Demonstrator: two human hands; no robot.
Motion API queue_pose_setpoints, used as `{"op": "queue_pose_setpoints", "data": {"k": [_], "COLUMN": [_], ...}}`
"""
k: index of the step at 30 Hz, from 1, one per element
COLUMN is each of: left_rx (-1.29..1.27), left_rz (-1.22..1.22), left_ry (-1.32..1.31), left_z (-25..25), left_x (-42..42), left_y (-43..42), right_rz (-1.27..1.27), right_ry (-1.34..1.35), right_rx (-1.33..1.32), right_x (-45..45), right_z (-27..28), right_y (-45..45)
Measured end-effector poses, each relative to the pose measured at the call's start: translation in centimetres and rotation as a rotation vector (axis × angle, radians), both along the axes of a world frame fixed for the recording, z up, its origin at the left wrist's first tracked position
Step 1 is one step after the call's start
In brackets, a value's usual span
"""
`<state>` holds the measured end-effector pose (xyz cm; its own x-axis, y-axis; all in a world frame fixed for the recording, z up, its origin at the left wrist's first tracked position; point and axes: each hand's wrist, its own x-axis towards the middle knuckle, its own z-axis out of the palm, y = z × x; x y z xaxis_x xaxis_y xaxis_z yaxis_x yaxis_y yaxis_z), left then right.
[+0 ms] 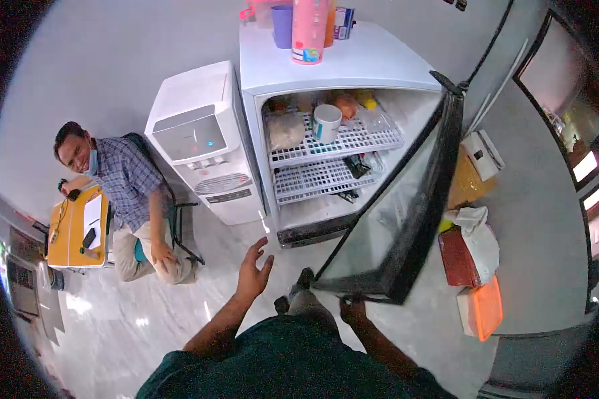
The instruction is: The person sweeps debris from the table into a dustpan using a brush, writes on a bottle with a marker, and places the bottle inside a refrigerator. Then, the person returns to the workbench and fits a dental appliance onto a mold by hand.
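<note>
A white fridge (339, 66) stands ahead with its glass door (406, 213) swung open to the right. My right hand (353, 310) is closed on the bottom edge of the door's black frame. My left hand (254, 271) is raised in front of the fridge, fingers apart and holding nothing. Inside, a white mug (327, 124) rests on the upper rack (353, 143), beside a pale bag (286, 131) and some orange and yellow items. Small dark packets (357, 166) lie on the lower rack.
Left of the fridge is a white water dispenser (206, 143). A person (130, 173) sits farther left at a yellow table (70, 229). Boxes and bags, including an orange-lidded box (488, 309), line the right wall. A pink bottle (307, 33) tops the fridge.
</note>
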<state>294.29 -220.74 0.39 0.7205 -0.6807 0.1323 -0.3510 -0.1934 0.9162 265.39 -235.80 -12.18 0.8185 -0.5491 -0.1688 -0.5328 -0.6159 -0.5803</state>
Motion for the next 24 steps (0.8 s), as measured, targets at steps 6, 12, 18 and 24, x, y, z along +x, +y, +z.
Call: {"op": "queue_pose_setpoints", "data": {"k": [6,12,18,24], "left_rx": [-0.280,-0.325,-0.140,-0.097], "left_rz": [0.113,0.188,0.360,0.629], "left_ry": [0.045,-0.359,-0.360,-0.526], "left_z": [2.8,7.3,6.4,7.5], "left_x": [0.3,3.6,6.3,6.5], "left_y": [-1.6,-9.0,-17.4,-19.8], "right_rz": [0.156,0.180,0.318,0.499], "right_ry": [-0.574,-0.764,-0.708,-0.658], "right_rx": [0.032,-0.063,-0.020,0.041], "right_x": [13.9,27.1,34.4,35.3], "right_z": [5.5,2.6,0.0,-1.8], "right_y": [0.0,-3.0,-5.0,-6.4]}}
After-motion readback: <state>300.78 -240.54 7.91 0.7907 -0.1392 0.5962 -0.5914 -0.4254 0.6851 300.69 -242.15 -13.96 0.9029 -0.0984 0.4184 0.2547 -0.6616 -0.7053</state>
